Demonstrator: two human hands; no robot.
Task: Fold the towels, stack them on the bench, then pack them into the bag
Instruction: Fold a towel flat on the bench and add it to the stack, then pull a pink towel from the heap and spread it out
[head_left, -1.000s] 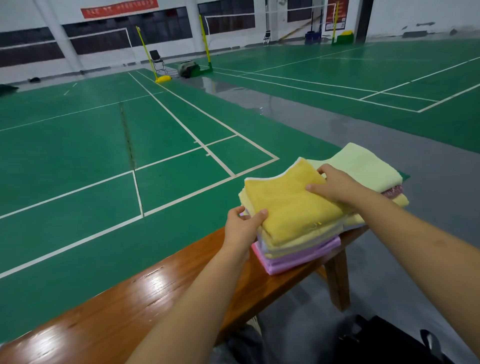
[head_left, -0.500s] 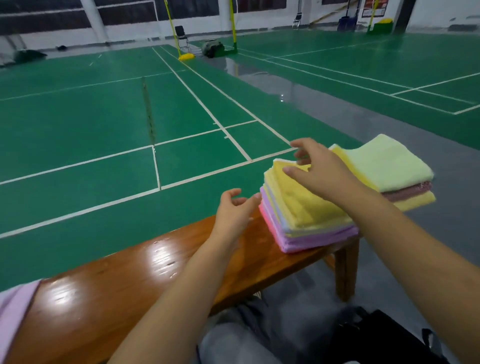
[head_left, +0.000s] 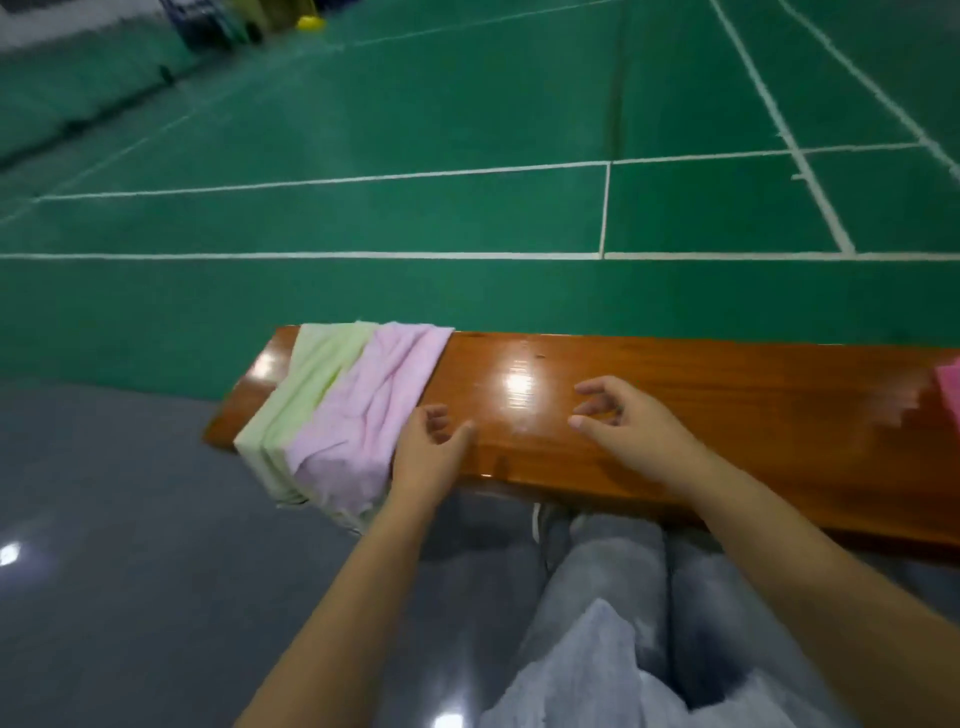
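A crumpled pink towel (head_left: 363, 415) lies draped over the left end of the wooden bench (head_left: 675, 405), partly on top of a pale green towel (head_left: 306, 384); both hang over the near edge. My left hand (head_left: 434, 452) hovers at the pink towel's right edge with fingers loosely curled, holding nothing. My right hand (head_left: 628, 431) is over the bare bench top, fingers relaxed and empty. A pink corner of the folded stack (head_left: 950, 389) shows at the far right edge. The bag is out of view.
The green court floor with white lines stretches beyond the bench. Grey floor lies to the left and below. My legs in grey trousers (head_left: 613, 597) are under the bench's near edge.
The view has swung left from the folded stack to the unfolded towels. Both hands left the stack and now hover over the bench's left part.
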